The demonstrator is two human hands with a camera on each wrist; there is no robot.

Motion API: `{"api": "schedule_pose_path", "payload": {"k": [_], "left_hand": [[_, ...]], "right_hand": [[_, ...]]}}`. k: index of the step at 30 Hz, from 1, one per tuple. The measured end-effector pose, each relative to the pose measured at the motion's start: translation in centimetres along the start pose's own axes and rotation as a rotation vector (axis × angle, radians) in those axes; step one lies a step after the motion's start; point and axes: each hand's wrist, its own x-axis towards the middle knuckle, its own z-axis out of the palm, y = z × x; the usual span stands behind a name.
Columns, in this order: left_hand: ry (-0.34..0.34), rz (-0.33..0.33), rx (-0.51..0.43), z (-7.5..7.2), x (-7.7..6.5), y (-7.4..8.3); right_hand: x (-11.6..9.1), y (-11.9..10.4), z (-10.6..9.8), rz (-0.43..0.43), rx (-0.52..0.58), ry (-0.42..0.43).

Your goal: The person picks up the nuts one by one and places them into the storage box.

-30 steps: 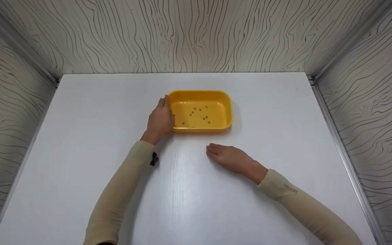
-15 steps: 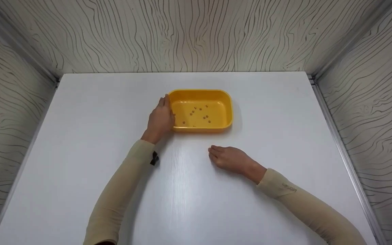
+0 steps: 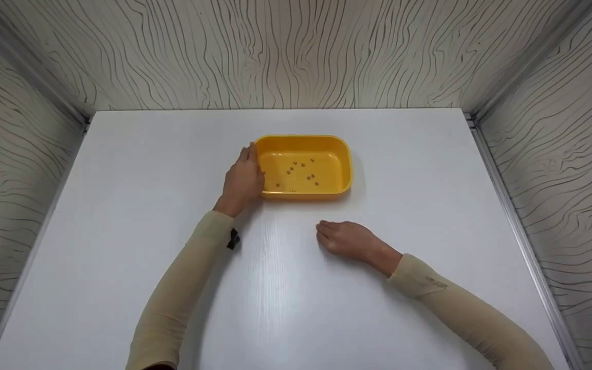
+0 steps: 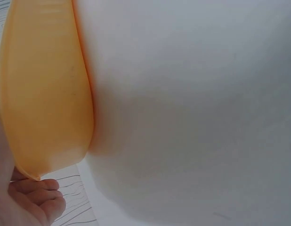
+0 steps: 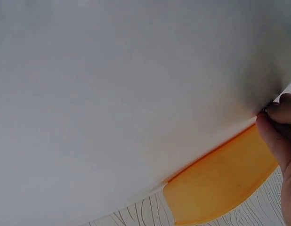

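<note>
A yellow rectangular tray stands on the white table, towards the back. Several tiny grey bead-like pieces lie scattered on its floor. My left hand grips the tray's left end at the rim; in the left wrist view its curled fingers show past the tray's corner. In front of the tray, low over the tabletop, is my right hand. Its thumb and fingertips meet in the right wrist view, pinching a tiny dark piece, mostly hidden between them.
The white table runs back to a wood-grain patterned wall, with similar panels at both sides. Metal rails border the table's sides. Beige sleeves cover both forearms, and a black strap hangs at the left cuff.
My right hand has shifted slightly to the right, and its fingers have drawn in together. The left hand and the tray hold almost the same place.
</note>
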Motion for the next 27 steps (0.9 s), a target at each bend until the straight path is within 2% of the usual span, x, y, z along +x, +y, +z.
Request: {"api": "schedule_pose_path", "payload": {"k": [16,22,27], "left_hand": [[-0.008,-0.017,-0.02,0.0,0.1,0.1],[-0.013,-0.008,-0.003,-0.3,0.1,0.2],[-0.024,-0.012,0.004,-0.5,0.1,0.2]], "right_hand": [[-0.4,0.5,0.0,-0.014,-0.042,0.017],[-0.5,0.8,-0.3,-0.002,-0.041,0.075],[-0.5,1.0,-0.7,0.009,-0.025,0.077]]}}
